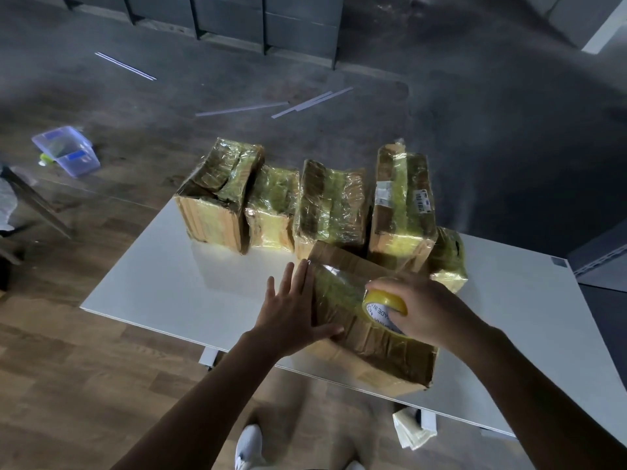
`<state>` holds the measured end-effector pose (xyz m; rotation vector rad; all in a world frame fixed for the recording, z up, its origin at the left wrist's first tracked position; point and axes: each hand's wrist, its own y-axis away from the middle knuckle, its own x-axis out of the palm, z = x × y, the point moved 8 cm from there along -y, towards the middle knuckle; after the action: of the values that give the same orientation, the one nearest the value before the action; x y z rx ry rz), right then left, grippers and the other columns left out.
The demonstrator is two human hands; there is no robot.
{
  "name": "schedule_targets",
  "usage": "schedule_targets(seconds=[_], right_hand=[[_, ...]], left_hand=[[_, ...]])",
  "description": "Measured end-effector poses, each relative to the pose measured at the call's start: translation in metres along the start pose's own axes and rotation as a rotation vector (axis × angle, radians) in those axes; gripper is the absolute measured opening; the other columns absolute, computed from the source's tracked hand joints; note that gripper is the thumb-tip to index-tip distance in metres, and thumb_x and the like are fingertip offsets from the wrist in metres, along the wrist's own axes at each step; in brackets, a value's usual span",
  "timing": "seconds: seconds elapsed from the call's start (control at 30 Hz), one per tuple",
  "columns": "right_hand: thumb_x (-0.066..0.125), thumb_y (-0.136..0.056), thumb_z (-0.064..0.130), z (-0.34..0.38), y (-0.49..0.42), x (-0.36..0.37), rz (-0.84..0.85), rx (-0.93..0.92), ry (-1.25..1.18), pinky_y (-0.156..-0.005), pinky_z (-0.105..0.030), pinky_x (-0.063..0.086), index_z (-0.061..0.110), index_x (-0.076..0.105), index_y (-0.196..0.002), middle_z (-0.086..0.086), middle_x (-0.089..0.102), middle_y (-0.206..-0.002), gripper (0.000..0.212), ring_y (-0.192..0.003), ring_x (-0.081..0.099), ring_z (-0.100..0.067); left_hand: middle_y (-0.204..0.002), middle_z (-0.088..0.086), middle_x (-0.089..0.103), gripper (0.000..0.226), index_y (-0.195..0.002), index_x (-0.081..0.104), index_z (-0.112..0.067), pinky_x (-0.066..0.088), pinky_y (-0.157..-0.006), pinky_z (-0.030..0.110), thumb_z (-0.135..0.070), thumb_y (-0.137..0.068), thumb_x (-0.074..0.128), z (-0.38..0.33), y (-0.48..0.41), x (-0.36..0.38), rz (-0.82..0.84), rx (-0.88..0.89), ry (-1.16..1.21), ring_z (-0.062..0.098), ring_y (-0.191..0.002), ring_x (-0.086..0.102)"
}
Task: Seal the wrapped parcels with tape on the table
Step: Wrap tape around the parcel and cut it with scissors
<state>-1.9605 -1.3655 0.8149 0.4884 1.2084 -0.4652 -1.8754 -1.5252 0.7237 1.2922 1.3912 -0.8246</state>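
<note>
A cardboard parcel (373, 347) is seen at the near edge of the white table (163, 283), its top partly covered in yellowish tape. The left hand (291, 307) is laid flat against the parcel's left side, with the fingers straight and spread and the thumb resting on the near top edge. The tape roll (385, 305) is gripped by the right hand (420, 307), with the fingers curled over it, and is held down on the parcel's top (printed core facing the camera). The hands are apart, with the taped stretch of the parcel between them.

A row of four wrapped parcels (330, 205) in shiny film is stood along the far side of the table. A smaller fifth parcel (448, 259) is placed just beyond the right hand.

On the floor, a clear plastic tub (66, 149) and some white strips (305, 103) are seen well apart from the table. A white shoe (249, 446) is visible below the near edge. Folded pale sheets (412, 429) are lodged by a table leg.
</note>
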Motion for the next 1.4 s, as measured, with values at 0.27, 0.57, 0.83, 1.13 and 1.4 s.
schedule_targets(seconds=[0.27, 0.57, 0.83, 1.13, 1.4], right_hand=[[0.067, -0.086, 0.024, -0.008, 0.005, 0.006, -0.056, -0.030, -0.103, -0.078, -0.022, 0.055, 0.039, 0.045, -0.137, 0.002, 0.052, -0.128, 0.057, -0.112, 0.055, -0.015], [0.076, -0.079, 0.024, -0.017, 0.023, -0.003, -0.209, 0.021, -0.371, -0.086, -0.026, 0.050, 0.050, 0.034, -0.132, 0.006, 0.053, -0.133, 0.073, -0.113, 0.055, -0.016], [0.073, -0.081, 0.036, -0.052, 0.058, -0.018, -0.024, 0.090, -0.035, -0.069, 0.000, 0.031, 0.030, 0.053, -0.129, 0.005, 0.056, -0.121, 0.052, -0.102, 0.058, -0.012], [0.070, -0.084, 0.014, -0.042, 0.028, -0.003, -0.145, 0.026, -0.325, -0.090, -0.026, 0.051, 0.039, 0.044, -0.134, 0.006, 0.048, -0.135, 0.061, -0.122, 0.049, -0.016], [0.067, -0.086, 0.009, -0.054, 0.031, 0.012, -0.214, -0.018, -0.498, -0.088, -0.009, 0.045, 0.051, 0.035, -0.133, 0.009, 0.040, -0.139, 0.071, -0.125, 0.043, -0.011]], left_hand=[[-0.161, 0.013, -0.010, 0.101, -0.153, 0.000, -0.005, -0.006, -0.121, 0.034, -0.070, -0.086, 0.039, -0.044, -0.005, -0.016, -0.100, 0.271, 0.043, 0.020, -0.147, -0.018], [-0.159, 0.011, -0.018, 0.134, -0.152, -0.009, -0.004, -0.017, -0.115, 0.031, -0.095, -0.059, 0.025, -0.042, -0.008, -0.004, -0.016, 0.260, -0.068, 0.019, -0.143, -0.025], [-0.159, 0.010, -0.015, 0.136, -0.152, -0.005, -0.004, -0.013, -0.116, 0.035, -0.096, -0.060, 0.035, -0.043, -0.008, -0.004, -0.040, 0.258, -0.036, 0.020, -0.143, -0.021], [-0.160, 0.018, -0.003, 0.139, -0.152, 0.004, 0.001, 0.004, -0.117, 0.055, -0.100, -0.056, 0.004, -0.005, 0.012, -0.015, -0.019, 0.088, -0.150, 0.033, -0.148, -0.004], [-0.160, 0.017, -0.009, 0.117, -0.152, -0.002, -0.001, -0.009, -0.119, 0.047, -0.085, -0.075, 0.027, -0.052, 0.000, -0.003, -0.047, 0.168, -0.139, 0.028, -0.147, -0.014]])
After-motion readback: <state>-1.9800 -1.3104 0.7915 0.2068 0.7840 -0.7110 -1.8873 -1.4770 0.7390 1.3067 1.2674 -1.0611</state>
